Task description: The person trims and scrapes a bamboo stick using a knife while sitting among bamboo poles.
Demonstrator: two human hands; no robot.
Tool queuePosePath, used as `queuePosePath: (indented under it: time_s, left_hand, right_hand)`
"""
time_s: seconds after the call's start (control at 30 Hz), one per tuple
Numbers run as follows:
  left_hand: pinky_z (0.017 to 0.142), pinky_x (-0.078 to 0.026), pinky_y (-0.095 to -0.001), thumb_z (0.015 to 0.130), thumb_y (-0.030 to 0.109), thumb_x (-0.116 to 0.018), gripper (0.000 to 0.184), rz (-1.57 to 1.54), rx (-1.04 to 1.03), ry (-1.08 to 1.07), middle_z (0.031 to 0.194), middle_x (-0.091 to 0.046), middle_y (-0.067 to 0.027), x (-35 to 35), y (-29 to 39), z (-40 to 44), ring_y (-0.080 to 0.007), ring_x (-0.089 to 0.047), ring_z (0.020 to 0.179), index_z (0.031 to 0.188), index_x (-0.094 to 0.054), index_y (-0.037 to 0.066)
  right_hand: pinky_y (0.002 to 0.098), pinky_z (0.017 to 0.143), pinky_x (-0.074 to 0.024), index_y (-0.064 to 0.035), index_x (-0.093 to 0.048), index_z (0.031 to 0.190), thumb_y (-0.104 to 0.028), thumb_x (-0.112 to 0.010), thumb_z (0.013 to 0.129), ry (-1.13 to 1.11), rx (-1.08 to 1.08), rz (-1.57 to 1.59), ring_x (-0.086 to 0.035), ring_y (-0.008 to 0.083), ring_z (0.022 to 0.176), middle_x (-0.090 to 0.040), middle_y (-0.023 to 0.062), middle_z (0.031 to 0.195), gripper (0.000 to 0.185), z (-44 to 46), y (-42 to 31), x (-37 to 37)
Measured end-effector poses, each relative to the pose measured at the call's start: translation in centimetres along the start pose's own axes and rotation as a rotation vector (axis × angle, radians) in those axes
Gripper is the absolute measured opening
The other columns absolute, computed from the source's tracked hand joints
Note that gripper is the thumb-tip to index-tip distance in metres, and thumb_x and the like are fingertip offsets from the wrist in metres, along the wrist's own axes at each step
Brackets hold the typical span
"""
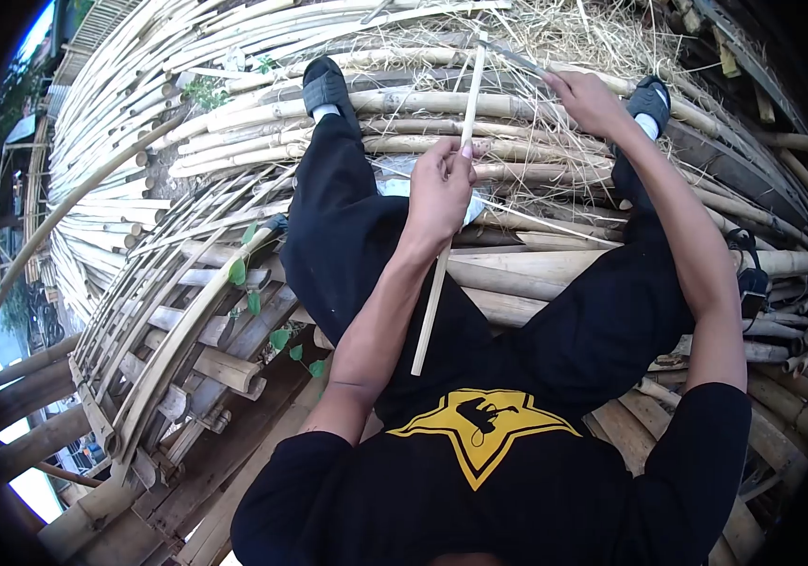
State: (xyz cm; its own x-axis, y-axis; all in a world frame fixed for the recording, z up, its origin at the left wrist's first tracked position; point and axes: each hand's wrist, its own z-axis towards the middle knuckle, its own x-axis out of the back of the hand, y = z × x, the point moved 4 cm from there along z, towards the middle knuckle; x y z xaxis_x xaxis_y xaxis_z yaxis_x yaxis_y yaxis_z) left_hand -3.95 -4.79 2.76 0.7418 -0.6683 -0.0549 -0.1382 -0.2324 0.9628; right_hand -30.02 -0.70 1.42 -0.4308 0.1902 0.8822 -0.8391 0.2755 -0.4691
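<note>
My left hand [442, 191] is closed round a long, pale bamboo strip [431, 316]. One end of the strip points away from me and the other hangs down over my lap. In my right hand [589, 102], also closed, is a knife [515, 58] with a narrow blade. The blade's tip reaches the far end of the strip and touches or nearly touches it. Both hands are above my spread legs. Under the left hand, a pale plastic-like piece [395, 185] shows in part.
Bamboo poles [404, 102] lie across the ground around my feet. Thin shavings [578, 42] cover them at the far right. To my left is a slatted bamboo frame [173, 321] with a leafy vine [238, 272]. A dark strapped object [751, 278] lies on the right.
</note>
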Motion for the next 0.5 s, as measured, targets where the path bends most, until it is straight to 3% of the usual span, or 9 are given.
queuePosePath:
  time_s: [0.07,0.13,0.23,0.27,0.33,0.43,0.5]
  left_hand:
    - [0.033,-0.022,-0.0187,0.099,0.017,-0.044,0.019,0.006,-0.052,-0.038,0.057,-0.039,0.0062,0.1,0.3,0.3,-0.0010,-0.029,0.041,0.100,-0.051,-0.001]
    - [0.033,-0.022,-0.0187,0.099,0.017,-0.045,0.020,-0.044,-0.012,-0.080,0.057,-0.037,0.0067,0.1,0.6,1.0,-0.0011,-0.029,0.041,0.102,-0.051,-0.001]
    - [0.033,-0.023,-0.0185,0.098,0.018,-0.046,0.022,-0.024,-0.008,-0.018,0.056,-0.034,0.0075,-0.4,0.2,1.2,-0.0006,-0.028,0.041,0.108,-0.050,-0.001]
    - [0.033,-0.023,-0.0185,0.098,0.018,-0.046,0.022,-0.017,-0.011,-0.019,0.056,-0.034,0.0075,-0.6,0.3,1.3,-0.0006,-0.028,0.041,0.108,-0.050,-0.001]
    - [0.032,-0.023,-0.0181,0.098,0.018,-0.046,0.021,-0.098,0.001,-0.035,0.056,-0.034,0.0078,-0.9,0.5,1.3,-0.0004,-0.028,0.040,0.111,-0.049,0.001]
    - [0.031,-0.023,-0.0178,0.098,0.016,-0.045,0.024,-0.159,0.026,-0.082,0.056,-0.033,0.0074,-1.1,0.8,1.1,-0.0005,-0.028,0.039,0.117,-0.051,0.002]
    - [0.030,-0.023,-0.0177,0.098,0.015,-0.045,0.027,-0.241,0.078,-0.087,0.056,-0.033,0.0069,-0.9,1.2,0.5,-0.0008,-0.027,0.037,0.122,-0.051,0.002]
  right_hand:
    - [0.0456,0.067,-0.0420,0.0011,-0.059,0.080,-0.046,-0.032,0.097,-0.023,-0.224,0.003,-0.057,0.0369,0.069,-0.057,0.0197,0.069,0.057,0.6,1.7,2.9]
    - [0.0435,0.065,-0.0413,0.0033,-0.057,0.081,-0.045,-0.034,0.097,0.013,-0.254,0.035,-0.053,0.0342,0.064,-0.055,0.0181,0.066,0.056,0.6,0.7,3.5]
    - [0.0365,0.061,-0.0377,0.0053,-0.049,0.080,-0.040,-0.041,0.097,-0.100,0.104,0.203,-0.045,0.0239,0.059,-0.049,0.0147,0.063,0.049,-0.7,-4.6,1.8]
    - [0.0377,0.061,-0.0388,0.0044,-0.052,0.084,-0.040,-0.041,0.097,-0.313,0.037,0.164,-0.046,0.0267,0.060,-0.050,0.0175,0.065,0.047,-1.4,-6.6,1.5]
    - [0.0406,0.062,-0.0403,0.0038,-0.056,0.085,-0.039,-0.042,0.097,-0.323,0.176,0.208,-0.050,0.0312,0.062,-0.053,0.0203,0.068,0.046,-2.7,-8.4,-0.5]
    - [0.0426,0.064,-0.0415,0.0030,-0.059,0.086,-0.039,-0.042,0.096,-0.254,0.211,0.127,-0.052,0.0348,0.065,-0.055,0.0215,0.071,0.046,-3.0,-8.2,-0.2]
    - [0.0442,0.065,-0.0426,0.0021,-0.061,0.086,-0.043,-0.040,0.096,-0.193,0.102,0.077,-0.055,0.0361,0.068,-0.058,0.0216,0.072,0.051,-1.4,-5.2,0.0]
